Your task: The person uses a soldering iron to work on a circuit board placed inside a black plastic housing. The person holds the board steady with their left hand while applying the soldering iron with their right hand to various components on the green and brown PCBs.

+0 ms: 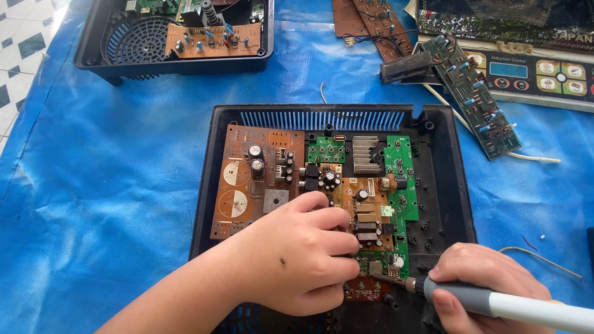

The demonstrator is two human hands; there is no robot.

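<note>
Left hand point(303, 256) curled in a loose fist, pressing down on the boards inside the black plastic case point(442, 185). Fingers point(337, 219) bent and resting on the middle circuit board point(362, 207), the tan one with small black parts. Holding anything under the fingers? Cannot tell, too hidden.

Right hand point(482, 287) wrapped tight around a soldering iron point(495, 303) with a grey grip and a white handle. Thin metal tip point(387, 279) pointing left, touching or almost touching the bottom of the green board point(401, 179), just beside the left hand's little finger.

Inside the case, side by side: a big brown circuit board point(257, 179) on the left with two round silver-and-brown patches and two dark round cans. Then a small green board with buttons point(326, 149) at the top middle. Then a grey metal block with ribs point(366, 154). A little red board point(365, 289) at the bottom, partly under the left hand.

All sitting on a blue plastic sheet point(93, 173). At the top left, another open black case point(154, 43) with a round grille and a brown board. At the top right, loose long boards point(476, 99) lying on the sheet, near a flat control panel with round buttons point(544, 74). A thin wire point(538, 256) lying near the right hand.
</note>
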